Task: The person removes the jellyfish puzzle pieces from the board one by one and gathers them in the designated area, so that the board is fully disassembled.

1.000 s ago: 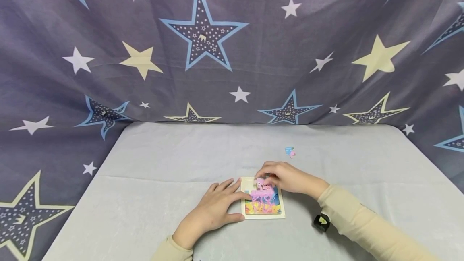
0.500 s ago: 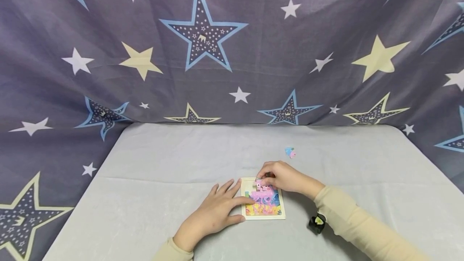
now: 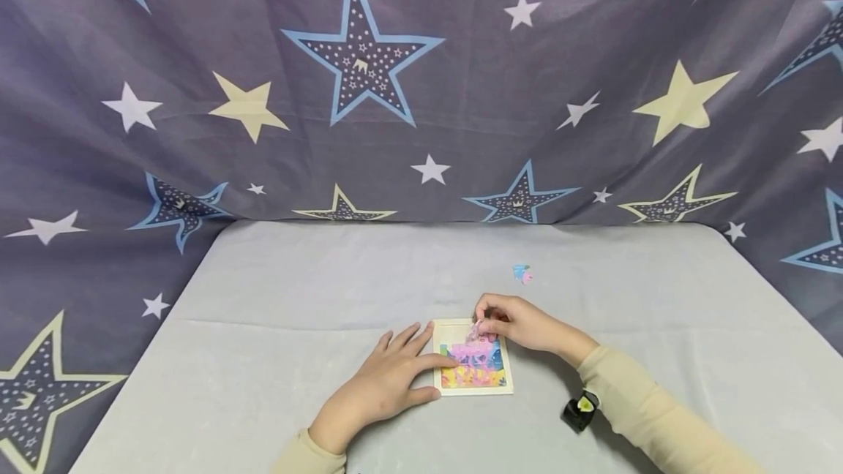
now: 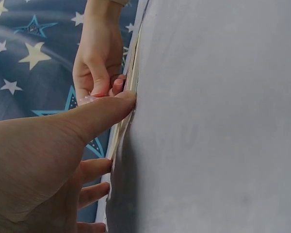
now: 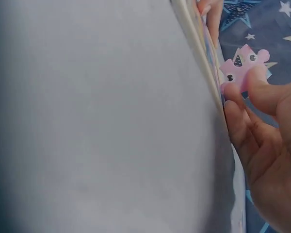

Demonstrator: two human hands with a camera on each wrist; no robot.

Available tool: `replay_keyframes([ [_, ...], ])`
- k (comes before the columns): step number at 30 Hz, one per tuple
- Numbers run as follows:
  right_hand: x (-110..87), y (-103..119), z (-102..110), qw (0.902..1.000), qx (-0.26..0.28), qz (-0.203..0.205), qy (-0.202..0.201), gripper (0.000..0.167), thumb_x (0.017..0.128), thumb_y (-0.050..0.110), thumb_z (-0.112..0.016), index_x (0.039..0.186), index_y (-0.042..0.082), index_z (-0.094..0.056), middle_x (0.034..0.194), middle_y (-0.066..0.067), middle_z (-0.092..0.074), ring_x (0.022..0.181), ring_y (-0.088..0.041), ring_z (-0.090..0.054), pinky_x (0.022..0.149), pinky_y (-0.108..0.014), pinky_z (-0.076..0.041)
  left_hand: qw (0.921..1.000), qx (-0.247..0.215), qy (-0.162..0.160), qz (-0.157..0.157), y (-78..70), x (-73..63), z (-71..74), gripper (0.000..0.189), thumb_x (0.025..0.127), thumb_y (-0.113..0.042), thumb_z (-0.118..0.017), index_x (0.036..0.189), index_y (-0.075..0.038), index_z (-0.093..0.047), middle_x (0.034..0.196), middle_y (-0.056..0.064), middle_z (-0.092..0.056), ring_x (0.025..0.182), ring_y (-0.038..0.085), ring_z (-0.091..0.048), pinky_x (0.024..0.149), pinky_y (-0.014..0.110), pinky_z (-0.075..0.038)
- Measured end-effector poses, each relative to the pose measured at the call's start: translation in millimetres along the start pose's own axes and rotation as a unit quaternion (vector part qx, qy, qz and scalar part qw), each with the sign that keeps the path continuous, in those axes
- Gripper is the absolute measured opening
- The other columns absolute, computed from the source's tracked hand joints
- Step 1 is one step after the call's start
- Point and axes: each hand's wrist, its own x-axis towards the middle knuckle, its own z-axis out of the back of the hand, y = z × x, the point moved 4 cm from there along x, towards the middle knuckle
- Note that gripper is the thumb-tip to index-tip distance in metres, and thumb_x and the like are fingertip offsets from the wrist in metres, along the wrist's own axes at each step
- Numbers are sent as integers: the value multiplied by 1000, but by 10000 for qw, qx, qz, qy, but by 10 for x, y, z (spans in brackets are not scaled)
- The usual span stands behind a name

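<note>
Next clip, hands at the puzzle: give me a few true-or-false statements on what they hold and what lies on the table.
1. The right hand pinches a pink piece. True.
2. The left hand is lifted clear of the puzzle board. False: its fingers rest on the board's left edge.
3. A loose piece lies on the table beyond the board. True.
4. The board is fully bare. False: coloured pieces already fill much of it.
5. The backdrop is plain. False: it bears stars.
</note>
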Motion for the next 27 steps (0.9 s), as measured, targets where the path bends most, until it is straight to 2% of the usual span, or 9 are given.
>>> replay_keyframes([
  [3, -7, -2, 1, 9998, 150, -61, -66, 5, 97, 13, -62, 97, 9, -59, 80, -1, -60, 71, -12, -57, 66, -24, -48, 10000, -5, -27, -25, 5, -4, 6, 44, 92, -38, -69, 134, -43, -58, 160, 13, -29, 146, 38, -25, 111, 68, -21],
  [12, 30, 36, -1, 9998, 68, -163, -26, 6, 98, 16, -63, 96, 12, -60, 82, 0, -61, 71, -11, -55, 66, -23, -47, 9999, -50, -111, -58, 23, -13, 13, 44, 92, -38, -69, 135, -40, -59, 159, 15, -30, 145, 39, -25, 110, 69, -21],
  [20, 32, 25, 62, 9984, 533, -159, 22, 8, 98, 13, -62, 97, 5, -58, 86, -7, -64, 72, -17, -64, 64, -29, -56, 9999, -98, -113, -60, 18, -13, 5, 45, 91, -38, -69, 135, -39, -58, 159, 15, -29, 145, 40, -25, 109, 70, -21],
  [27, -20, 9, 206, 9982, 439, -265, -304, 7, 97, 10, -63, 96, 4, -60, 84, -9, -64, 71, -20, -62, 61, -29, -54, 9997, -149, -175, -113, -13, -20, 15, 45, 90, -36, -70, 134, -38, -59, 159, 16, -30, 144, 41, -26, 109, 71, -20],
])
